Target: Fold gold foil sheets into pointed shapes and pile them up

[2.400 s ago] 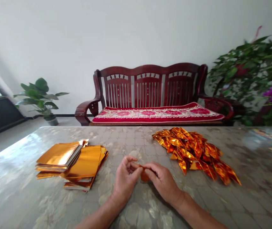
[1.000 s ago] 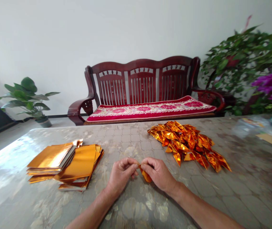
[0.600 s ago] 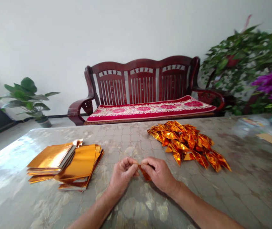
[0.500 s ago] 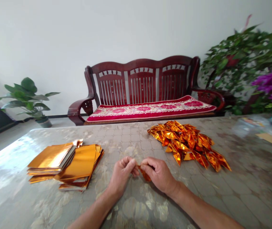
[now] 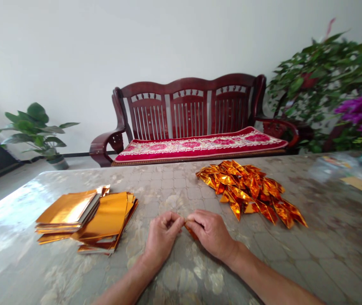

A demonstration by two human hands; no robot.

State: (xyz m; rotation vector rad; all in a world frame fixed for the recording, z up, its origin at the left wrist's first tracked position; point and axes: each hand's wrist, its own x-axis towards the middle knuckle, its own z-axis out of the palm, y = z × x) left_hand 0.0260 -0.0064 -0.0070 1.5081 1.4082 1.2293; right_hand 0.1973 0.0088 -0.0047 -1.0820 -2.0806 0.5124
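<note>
Both hands meet low at the middle of a marble-patterned table [image 5: 181,186]. My left hand [image 5: 162,235] and my right hand [image 5: 210,232] pinch a small folded piece of orange-gold foil paper [image 5: 188,225] between their fingertips; most of it is hidden under the fingers. To the left lie stacks of flat gold foil sheets [image 5: 87,214]. To the right, beyond my right hand, sits a heap of folded gold foil pieces [image 5: 249,188].
A dark red wooden bench [image 5: 190,123] with a floral cushion stands behind the table. A potted plant [image 5: 36,129] is on the floor at left. Leafy plants with purple flowers [image 5: 342,89] stand at right. Blurred papers [image 5: 358,178] lie on the table's far right.
The view has shifted to the right and down since the oldest frame. My hands have closed tighter over the foil piece, so less of it shows now. The stacks and the heap are unmoved.
</note>
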